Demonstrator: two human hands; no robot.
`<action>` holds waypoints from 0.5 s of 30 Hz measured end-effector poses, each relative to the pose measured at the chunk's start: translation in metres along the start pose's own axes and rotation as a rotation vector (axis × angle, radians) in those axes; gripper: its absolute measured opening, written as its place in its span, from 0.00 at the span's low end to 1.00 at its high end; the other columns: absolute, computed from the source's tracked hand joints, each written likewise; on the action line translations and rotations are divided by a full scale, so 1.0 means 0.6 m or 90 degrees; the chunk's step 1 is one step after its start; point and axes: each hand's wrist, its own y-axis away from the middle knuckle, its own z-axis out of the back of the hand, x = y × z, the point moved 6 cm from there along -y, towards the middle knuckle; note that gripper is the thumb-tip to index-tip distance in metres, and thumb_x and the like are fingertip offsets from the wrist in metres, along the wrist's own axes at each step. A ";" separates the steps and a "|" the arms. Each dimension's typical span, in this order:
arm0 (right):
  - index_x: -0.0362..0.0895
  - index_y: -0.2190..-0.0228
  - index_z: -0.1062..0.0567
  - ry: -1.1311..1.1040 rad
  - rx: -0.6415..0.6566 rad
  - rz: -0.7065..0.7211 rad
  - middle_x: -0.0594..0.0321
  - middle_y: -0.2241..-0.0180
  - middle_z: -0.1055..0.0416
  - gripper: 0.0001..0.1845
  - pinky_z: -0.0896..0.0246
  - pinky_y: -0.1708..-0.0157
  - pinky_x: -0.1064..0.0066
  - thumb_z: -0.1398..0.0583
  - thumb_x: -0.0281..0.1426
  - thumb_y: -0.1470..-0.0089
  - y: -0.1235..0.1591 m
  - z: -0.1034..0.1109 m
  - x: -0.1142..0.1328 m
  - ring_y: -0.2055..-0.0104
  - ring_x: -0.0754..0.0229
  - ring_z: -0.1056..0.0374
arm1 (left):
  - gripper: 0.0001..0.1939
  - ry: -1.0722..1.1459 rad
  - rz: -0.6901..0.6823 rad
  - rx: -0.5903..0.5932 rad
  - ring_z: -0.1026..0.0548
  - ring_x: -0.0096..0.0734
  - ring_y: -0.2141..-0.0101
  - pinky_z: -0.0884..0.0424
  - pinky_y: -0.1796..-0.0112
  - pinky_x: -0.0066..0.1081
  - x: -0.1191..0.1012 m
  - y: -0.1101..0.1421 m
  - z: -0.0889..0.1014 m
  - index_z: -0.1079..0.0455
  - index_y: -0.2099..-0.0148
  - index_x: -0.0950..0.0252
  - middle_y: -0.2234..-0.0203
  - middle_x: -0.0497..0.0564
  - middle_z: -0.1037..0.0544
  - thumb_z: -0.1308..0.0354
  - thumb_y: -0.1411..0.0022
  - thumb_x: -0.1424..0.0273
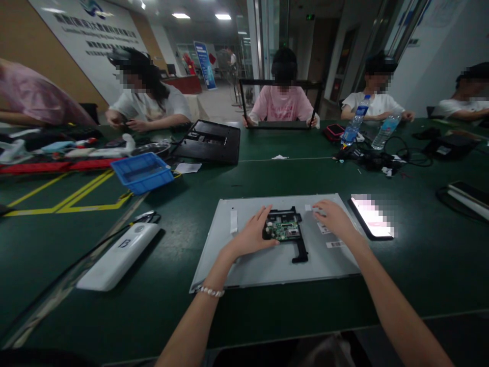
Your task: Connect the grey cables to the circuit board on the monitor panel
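Observation:
A flat grey metal panel (260,272) lies on the green table in front of me. On its middle sits a black plastic bracket (300,251) with a green circuit board (284,230) in it. My left hand (248,234) spans the bracket's left end, fingers at the upper edge and thumb along the lower edge. A beaded bracelet (211,291) circles my left wrist. To the right of the bracket, my right hand (334,218) hovers low over the panel with bent fingers apart, close to a small white sticker (308,207). Nothing shows in its grasp.
A lit phone (370,216) lies at the panel's right edge. To the left are a white power bank (120,257) with a cable and a blue bin (143,173). Farther back are a black casing (210,142), water bottles (355,120) and several people; one holds a black frame (280,126).

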 end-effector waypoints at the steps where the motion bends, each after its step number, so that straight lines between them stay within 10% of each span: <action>1: 0.43 0.58 0.27 0.027 0.011 0.023 0.56 0.58 0.29 0.13 0.40 0.57 0.67 0.44 0.30 0.46 -0.004 -0.002 0.007 0.55 0.56 0.34 | 0.52 -0.001 0.000 -0.001 0.56 0.48 0.37 0.51 0.40 0.46 -0.001 0.000 0.000 0.70 0.32 0.63 0.35 0.58 0.58 0.41 0.47 0.56; 15: 0.43 0.62 0.25 0.204 0.035 0.073 0.57 0.62 0.26 0.12 0.42 0.61 0.70 0.48 0.28 0.40 -0.023 -0.013 0.036 0.58 0.57 0.32 | 0.51 -0.013 -0.024 -0.018 0.54 0.49 0.37 0.52 0.41 0.49 0.004 -0.003 -0.009 0.68 0.33 0.63 0.36 0.59 0.55 0.42 0.48 0.55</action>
